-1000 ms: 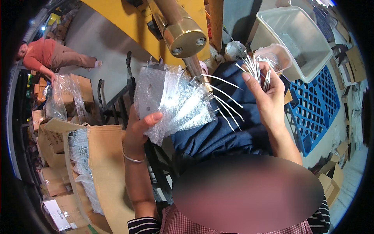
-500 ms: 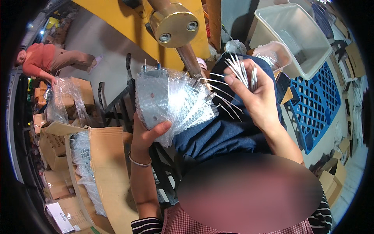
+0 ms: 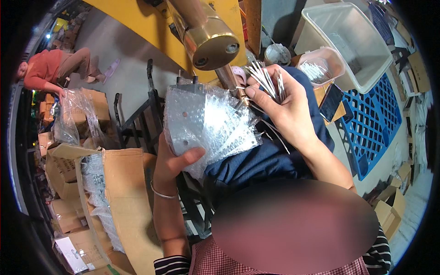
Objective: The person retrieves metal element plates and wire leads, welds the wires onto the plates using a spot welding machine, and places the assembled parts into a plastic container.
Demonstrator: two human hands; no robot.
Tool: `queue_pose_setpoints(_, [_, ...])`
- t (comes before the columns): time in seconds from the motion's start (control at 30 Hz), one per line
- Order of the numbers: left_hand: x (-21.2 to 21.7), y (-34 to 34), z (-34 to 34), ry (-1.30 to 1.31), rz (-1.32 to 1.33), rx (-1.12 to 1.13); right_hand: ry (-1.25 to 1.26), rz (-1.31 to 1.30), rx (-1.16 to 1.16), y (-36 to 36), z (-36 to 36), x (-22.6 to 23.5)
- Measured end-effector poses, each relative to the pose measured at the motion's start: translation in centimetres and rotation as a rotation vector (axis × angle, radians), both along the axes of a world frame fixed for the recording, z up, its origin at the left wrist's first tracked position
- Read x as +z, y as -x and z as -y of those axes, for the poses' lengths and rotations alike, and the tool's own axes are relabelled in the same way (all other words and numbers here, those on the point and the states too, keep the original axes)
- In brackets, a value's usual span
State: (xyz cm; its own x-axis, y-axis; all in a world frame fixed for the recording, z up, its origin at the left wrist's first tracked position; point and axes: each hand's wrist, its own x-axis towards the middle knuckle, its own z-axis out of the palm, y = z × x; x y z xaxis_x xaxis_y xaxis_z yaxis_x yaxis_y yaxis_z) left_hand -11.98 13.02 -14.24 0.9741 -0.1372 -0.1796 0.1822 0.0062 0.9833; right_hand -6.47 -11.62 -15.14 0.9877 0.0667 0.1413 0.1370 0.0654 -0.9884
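I'm watching the person's left hand holding a grey piece in bubble wrap over the navy trousers, thumb pressing its near edge, its other fingers hiding underneath. The right hand is keeping its fingers narrow around a bunch of thin white sticks; its thumb tip is hovering at a brass shaft, and I can't tell whether it's pinching anything there. More pale strands are trailing below that wrist. Over to the left, an open carton is holding bubble-wrapped goods. Beyond the right hand, a phone is lying near a small tub of white sticks, and a big clear bin is standing behind, next to a blue pallet. Farther off, a co-worker in red is crouching, reaching toward clear plastic film.
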Motion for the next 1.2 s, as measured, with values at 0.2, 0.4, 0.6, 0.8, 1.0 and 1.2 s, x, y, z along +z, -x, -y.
queue_pose_setpoints(0.2, [-0.1, -0.3, 0.3, 0.051, 0.018, 0.005, 0.065, 0.005, -0.074, 0.8, 2.7, 0.3])
queue_pose_setpoints(0.4, [-0.1, -0.6, -0.7, -0.195, 0.147, -0.126, -0.006, 0.012, -0.2, 0.8, 3.9, 0.6])
queue_pose_setpoints(0.6, [-0.4, -0.3, -1.4, -0.151, 0.166, -0.16, 0.069, -0.038, -0.161, 0.9, 4.0, 1.1])
queue_pose_setpoints(0.8, [-1.4, -0.5, -1.4, 0.08, 0.07, -0.235, 0.034, -0.012, -0.06, 0.4, 2.3, 1.3])
queue_pose_setpoints(1.0, [-1.5, -1.1, -0.3, 0.044, 0.06, -0.278, 0.065, 0.029, -0.001, -0.1, 1.4, 0.2])
queue_pose_setpoints(1.2, [-2.1, -1.9, -0.7, 0.115, -0.006, -0.303, 0.062, 0.004, 0.048, -0.6, 0.3, 0.2])
